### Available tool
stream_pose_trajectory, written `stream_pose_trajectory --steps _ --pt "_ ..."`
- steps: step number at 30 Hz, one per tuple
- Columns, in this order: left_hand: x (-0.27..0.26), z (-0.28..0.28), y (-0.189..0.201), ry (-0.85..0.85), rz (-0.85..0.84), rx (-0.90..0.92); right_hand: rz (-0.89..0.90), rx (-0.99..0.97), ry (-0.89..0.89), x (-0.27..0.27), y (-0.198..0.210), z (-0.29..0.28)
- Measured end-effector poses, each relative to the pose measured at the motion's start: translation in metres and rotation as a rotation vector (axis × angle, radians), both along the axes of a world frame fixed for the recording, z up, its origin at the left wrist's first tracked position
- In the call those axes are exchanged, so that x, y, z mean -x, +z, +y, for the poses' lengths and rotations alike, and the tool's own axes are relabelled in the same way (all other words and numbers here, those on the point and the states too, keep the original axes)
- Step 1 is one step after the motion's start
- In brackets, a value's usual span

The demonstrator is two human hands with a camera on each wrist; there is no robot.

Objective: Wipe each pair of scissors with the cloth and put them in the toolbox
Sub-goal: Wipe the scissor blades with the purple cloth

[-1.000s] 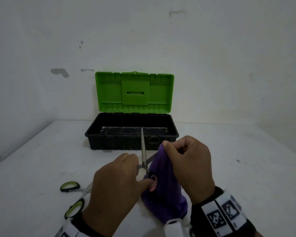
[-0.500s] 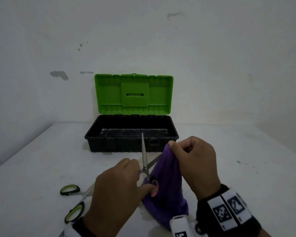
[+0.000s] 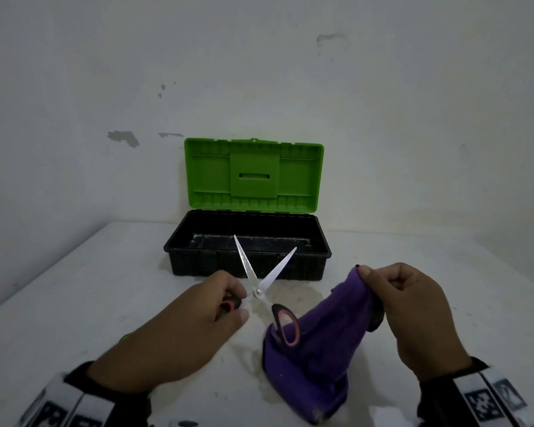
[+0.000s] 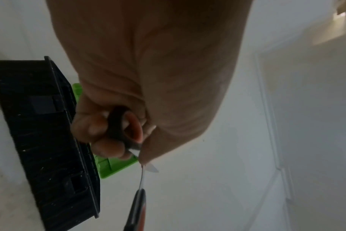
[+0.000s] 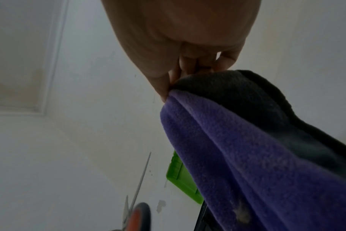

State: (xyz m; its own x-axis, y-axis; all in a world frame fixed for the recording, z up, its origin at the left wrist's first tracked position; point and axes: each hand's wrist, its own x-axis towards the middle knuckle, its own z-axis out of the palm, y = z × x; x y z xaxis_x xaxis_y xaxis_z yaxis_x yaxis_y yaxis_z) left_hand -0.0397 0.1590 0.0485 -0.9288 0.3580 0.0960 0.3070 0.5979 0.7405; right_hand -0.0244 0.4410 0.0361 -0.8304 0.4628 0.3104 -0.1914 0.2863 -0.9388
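Two hands busy: left hand [image 3: 179, 331] grips one handle of spread-open scissors [image 3: 261, 280]; right hand [image 3: 413, 315] pinches purple cloth [image 3: 321, 349] before toolbox [image 3: 198, 263].

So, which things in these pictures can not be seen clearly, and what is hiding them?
- Green-handled scissors: head view, only a green sliver shows past the left hand.
- Toolbox floor: head view, too dark to tell whether anything lies inside.
- Red-and-black scissors: one handle loop is covered by the left hand's fingers.
- Purple cloth: right wrist view, blurred and cut off by the edge below the right hand.
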Motion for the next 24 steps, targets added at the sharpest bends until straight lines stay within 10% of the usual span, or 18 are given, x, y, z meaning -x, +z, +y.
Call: stream_pose_trajectory --steps 12,24 --pt "-0.003 0.018 -0.018 0.206 -0.568 -0.957 0.057 -0.31 -0.109 0.03 0.025 0.02" --pt "-0.018 0.051 -0.011 0.482 -0.596 -1.11 0.173 -0.481 0.187 -0.002 0.022 -0.027"
